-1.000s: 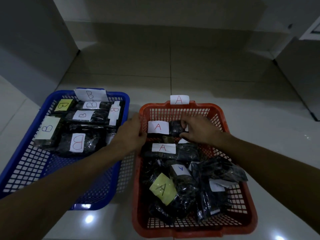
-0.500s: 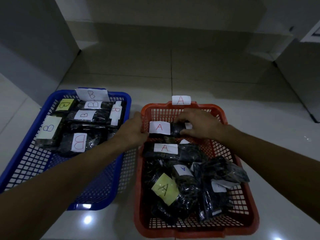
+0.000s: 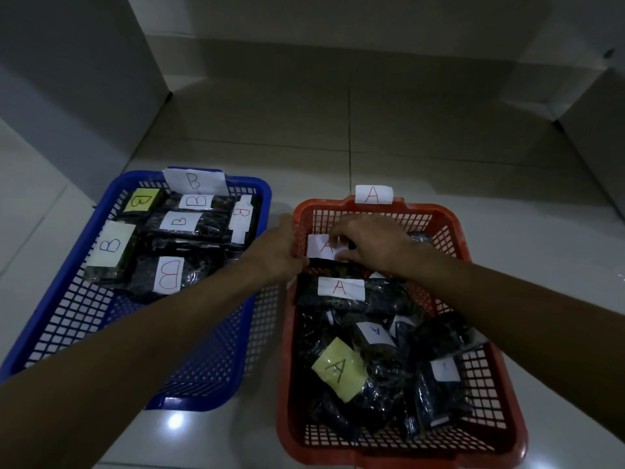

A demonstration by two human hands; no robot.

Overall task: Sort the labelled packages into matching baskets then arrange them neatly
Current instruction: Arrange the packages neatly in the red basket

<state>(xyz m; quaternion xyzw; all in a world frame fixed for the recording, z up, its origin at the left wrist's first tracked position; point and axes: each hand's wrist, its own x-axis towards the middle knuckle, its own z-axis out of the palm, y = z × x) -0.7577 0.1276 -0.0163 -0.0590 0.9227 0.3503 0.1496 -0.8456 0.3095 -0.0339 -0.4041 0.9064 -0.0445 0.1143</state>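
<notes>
A red basket [image 3: 456,231] tagged A holds several dark packages with A labels. At its far end lies an A package [image 3: 321,248]; my right hand [image 3: 368,243] grips it from above, fingers curled over its white label. My left hand [image 3: 277,250] grips the red basket's left wall near that package. A second A package [image 3: 341,289] lies just behind it, nearer me. A yellow-labelled A package [image 3: 338,367] sits in the loose pile at the near end. The blue basket [image 3: 77,265] tagged B holds several B packages [image 3: 169,275] laid in rows.
Both baskets stand side by side on a glossy tiled floor [image 3: 372,140]. A grey wall or cabinet [image 3: 84,79] rises at the left, and another grey panel [image 3: 598,137] stands at the right. The near half of the blue basket shows bare mesh.
My right hand has slid left over the far A package, now covering part of its label. My left hand stays on the red basket's left wall.
</notes>
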